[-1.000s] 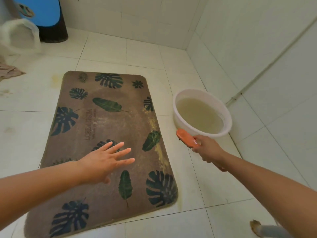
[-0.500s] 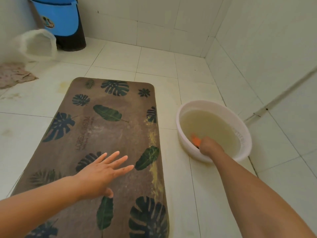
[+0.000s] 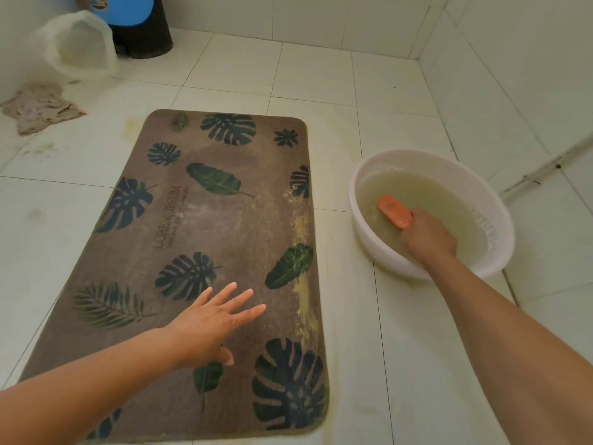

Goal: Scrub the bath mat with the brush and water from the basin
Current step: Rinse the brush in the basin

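A brown bath mat (image 3: 224, 226) printed with dark green leaves lies flat on the white tiled floor, with yellowish stains along its right edge. My left hand (image 3: 211, 319) rests flat on the mat's near half, fingers straight and spread. To the mat's right stands a white basin (image 3: 500, 220) holding cloudy water. My right hand (image 3: 428, 236) grips an orange brush (image 3: 394, 211) inside the basin, and the brush's underside dips into the water.
A blue bucket (image 3: 134, 11) on a dark base stands at the back left, with a translucent white container (image 3: 77, 46) beside it. A crumpled pinkish rag (image 3: 40, 107) lies on the floor at the left. Tiled walls close in behind and to the right.
My right hand carried the brush from outside the basin's near rim into the water. My left hand stayed flat on the mat.
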